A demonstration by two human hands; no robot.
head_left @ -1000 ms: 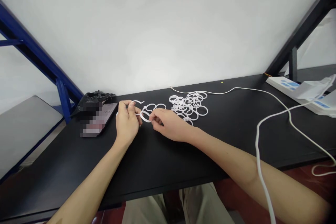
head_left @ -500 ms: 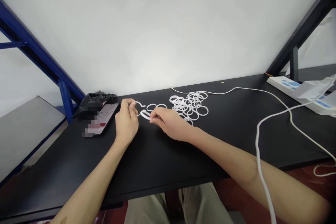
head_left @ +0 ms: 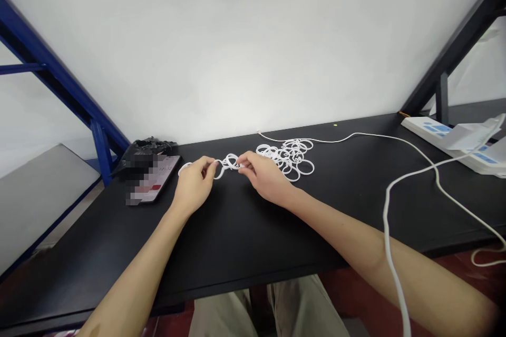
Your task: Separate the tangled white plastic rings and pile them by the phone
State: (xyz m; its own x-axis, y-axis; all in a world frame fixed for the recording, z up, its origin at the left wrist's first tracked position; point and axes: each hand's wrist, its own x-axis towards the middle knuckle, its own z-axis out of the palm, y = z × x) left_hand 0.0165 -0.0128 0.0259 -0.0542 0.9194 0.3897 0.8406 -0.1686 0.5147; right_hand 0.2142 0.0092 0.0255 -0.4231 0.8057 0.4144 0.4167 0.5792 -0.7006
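My left hand (head_left: 194,183) is closed in a pinch on a thin white ring (head_left: 219,174), which shows just right of its fingertips. My right hand (head_left: 268,178) pinches the edge of other white rings (head_left: 230,160), which overlap between the two hands. Exactly how these rings link or cross, I cannot tell. Part of another white ring (head_left: 182,168) peeks out behind my left hand. Beyond and to the right of my right hand lies a loose pile of several white rings (head_left: 305,167) on the black tabletop (head_left: 245,237).
A phone (head_left: 166,171) rests on the left beside a crumpled black plastic bag (head_left: 144,147). A white cable (head_left: 389,205) crosses over my right forearm. At the right stands a white device with blue panels (head_left: 425,125). A white wall (head_left: 253,47) closes off the back.
The open-ended ring in my left hand no longer stands up. My left hand has turned inward, while my right hand has shifted slightly right and up. The rings between them have moved closer together.
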